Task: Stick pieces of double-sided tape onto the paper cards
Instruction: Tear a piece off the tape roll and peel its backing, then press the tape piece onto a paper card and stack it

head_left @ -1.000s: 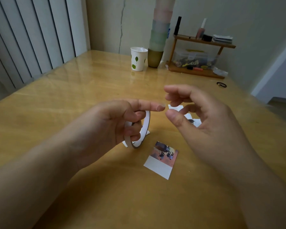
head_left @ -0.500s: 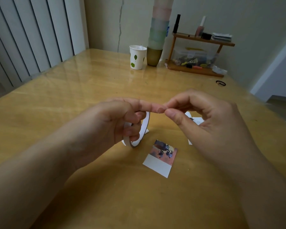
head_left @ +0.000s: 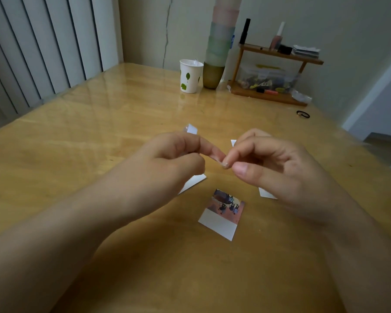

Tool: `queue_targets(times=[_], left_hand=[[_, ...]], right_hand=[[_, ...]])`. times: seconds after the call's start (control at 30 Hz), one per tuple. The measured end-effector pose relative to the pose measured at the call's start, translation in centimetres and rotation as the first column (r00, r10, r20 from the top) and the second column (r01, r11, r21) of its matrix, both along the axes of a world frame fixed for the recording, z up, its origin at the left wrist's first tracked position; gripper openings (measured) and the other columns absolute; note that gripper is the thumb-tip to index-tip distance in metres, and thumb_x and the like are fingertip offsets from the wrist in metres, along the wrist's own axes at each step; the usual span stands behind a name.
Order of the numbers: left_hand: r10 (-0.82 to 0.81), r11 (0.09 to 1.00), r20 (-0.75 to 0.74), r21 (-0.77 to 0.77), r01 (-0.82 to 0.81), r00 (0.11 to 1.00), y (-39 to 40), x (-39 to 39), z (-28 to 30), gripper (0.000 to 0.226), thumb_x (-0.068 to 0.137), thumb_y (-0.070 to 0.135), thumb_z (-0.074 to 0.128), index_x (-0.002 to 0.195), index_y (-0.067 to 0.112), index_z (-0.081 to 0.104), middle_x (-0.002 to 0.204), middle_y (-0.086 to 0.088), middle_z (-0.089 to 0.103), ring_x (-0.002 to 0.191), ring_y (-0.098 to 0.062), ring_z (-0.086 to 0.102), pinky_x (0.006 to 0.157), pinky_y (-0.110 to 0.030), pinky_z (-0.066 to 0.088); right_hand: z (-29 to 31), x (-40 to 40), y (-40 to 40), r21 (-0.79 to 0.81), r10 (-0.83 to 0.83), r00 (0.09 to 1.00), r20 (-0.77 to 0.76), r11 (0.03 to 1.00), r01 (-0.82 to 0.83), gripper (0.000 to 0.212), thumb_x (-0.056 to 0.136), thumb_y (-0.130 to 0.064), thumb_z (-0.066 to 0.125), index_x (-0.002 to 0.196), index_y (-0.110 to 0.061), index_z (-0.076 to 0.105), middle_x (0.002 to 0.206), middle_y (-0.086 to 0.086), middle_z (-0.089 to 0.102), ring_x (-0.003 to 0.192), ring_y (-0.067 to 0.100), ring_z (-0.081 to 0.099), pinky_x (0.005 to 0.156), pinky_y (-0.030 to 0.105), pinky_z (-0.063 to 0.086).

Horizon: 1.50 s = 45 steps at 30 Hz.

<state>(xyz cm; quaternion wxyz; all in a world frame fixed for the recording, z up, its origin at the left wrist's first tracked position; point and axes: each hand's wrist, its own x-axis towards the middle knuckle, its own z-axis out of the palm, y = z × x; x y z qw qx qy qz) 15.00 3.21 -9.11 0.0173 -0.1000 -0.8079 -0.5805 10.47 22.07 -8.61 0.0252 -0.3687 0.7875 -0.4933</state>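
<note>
My left hand (head_left: pixel 167 163) grips the white double-sided tape roll (head_left: pixel 191 128); only a bit of the roll shows above my knuckles. My right hand (head_left: pixel 273 168) pinches a small tape end (head_left: pixel 225 164) at the tip of my left index finger, above the table (head_left: pixel 99 136). Below the hands lies a photo card (head_left: pixel 221 213) with a white strip at its near end. One white card (head_left: pixel 194 181) peeks out under my left hand. Another white card (head_left: pixel 265 193) shows under my right hand, and a third card's corner (head_left: pixel 233 142) shows beyond it.
A paper cup with green leaves (head_left: pixel 190 75) and a tall stack of cups (head_left: pixel 217 48) stand at the far edge. A small wooden shelf (head_left: pixel 275 57) with bottles and clutter stands at the far right. A black hair tie (head_left: pixel 303 114) lies near it.
My right hand closed in and its thumb and finger now pinch at my left index fingertip. My left hand turned, so the tape roll is mostly hidden.
</note>
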Motion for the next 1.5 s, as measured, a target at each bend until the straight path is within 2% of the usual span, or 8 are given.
queue_targets(times=[0.07,0.2,0.33,0.43,0.53,0.67,0.97,1.5], left_hand=[[0.005,1.000,0.007,-0.020,-0.005,1.000,0.1,0.1,-0.1,0.033,0.069,0.029,0.045,0.091,0.038,0.068,0.093,-0.011,0.068,0.085,-0.033,0.061,0.078,-0.048,0.049],[0.145,0.955,-0.027,-0.256,-0.147,0.989,-0.5,-0.7,-0.9,0.050,0.082,0.029,0.051,0.129,0.044,0.042,0.083,0.008,0.056,0.077,0.003,0.054,0.066,-0.013,0.044],[0.099,0.898,-0.088,-0.422,-0.127,0.991,-0.6,-0.5,-0.6,0.034,0.084,0.027,0.050,0.115,0.042,0.050,0.072,0.010,0.042,0.064,0.015,0.048,0.055,-0.004,0.038],[0.030,0.812,-0.148,-0.574,-0.110,0.989,-0.5,-0.5,-1.0,0.021,0.079,0.033,0.052,0.099,0.039,0.058,0.077,0.013,0.034,0.068,0.021,0.043,0.057,-0.003,0.034],[-0.016,0.748,-0.130,-0.659,-0.074,0.991,-0.2,-0.1,-1.4,0.003,0.080,0.041,0.055,0.081,0.044,0.056,0.082,0.010,0.037,0.072,0.002,0.047,0.054,-0.013,0.036],[-0.087,0.699,-0.132,-0.714,-0.034,0.987,0.7,-0.1,-1.8,0.012,0.083,0.026,0.057,0.080,0.037,0.061,0.090,0.008,0.039,0.077,-0.010,0.046,0.067,-0.028,0.044],[-0.178,0.694,-0.089,-0.717,0.061,0.980,1.0,-0.2,-1.8,0.024,0.083,0.022,0.061,0.075,0.043,0.051,0.104,0.007,0.043,0.095,-0.014,0.051,0.075,-0.035,0.047],[-0.247,0.691,-0.074,-0.712,0.122,0.966,0.5,-0.5,-2.8,0.035,0.072,0.028,0.047,0.091,0.045,0.071,0.093,0.008,0.044,0.079,-0.013,0.054,0.069,-0.038,0.049]], right_hand=[[0.0,-0.1,0.0,-0.010,0.020,0.998,0.065,1.000,-0.020,0.020,0.073,-0.039,0.059,0.077,-0.026,0.074,0.082,-0.011,0.056,0.081,0.019,0.052,0.076,0.018,0.041],[0.0,0.2,-0.3,-0.089,0.135,0.974,0.183,0.989,-0.121,0.031,0.082,-0.039,0.048,0.070,-0.025,0.073,0.074,-0.012,0.057,0.074,0.004,0.050,0.076,0.016,0.037],[0.1,-0.1,-0.1,0.029,0.006,0.824,0.567,0.999,-0.027,0.045,0.090,-0.045,0.042,0.067,-0.017,0.069,0.050,0.002,0.040,0.046,0.010,0.030,0.051,0.026,0.024],[0.2,-0.3,0.4,0.241,-0.147,0.707,0.692,0.970,-0.035,0.041,0.096,-0.028,0.032,0.077,-0.008,0.062,0.042,0.000,0.030,0.035,0.008,0.016,0.042,0.023,0.013],[0.2,-0.2,0.3,0.316,-0.184,0.706,0.684,0.947,-0.058,0.033,0.094,-0.015,0.033,0.078,-0.008,0.061,0.040,0.000,0.027,0.035,0.008,0.013,0.041,0.018,0.011],[0.2,0.2,-0.2,0.398,-0.219,0.720,0.658,0.913,-0.086,0.025,0.093,-0.013,0.036,0.085,-0.006,0.059,0.040,0.000,0.026,0.036,0.009,0.013,0.042,0.017,0.009],[-0.2,0.1,-0.6,0.494,-0.296,0.745,0.598,0.868,-0.052,0.029,0.094,-0.013,0.034,0.085,-0.008,0.061,0.040,-0.001,0.029,0.036,0.009,0.016,0.040,0.017,0.012],[-0.5,0.1,-0.8,0.639,-0.348,0.877,0.333,0.767,0.062,0.034,0.094,-0.019,0.037,0.078,-0.019,0.067,0.038,-0.005,0.044,0.035,0.010,0.035,0.046,0.025,0.030]])
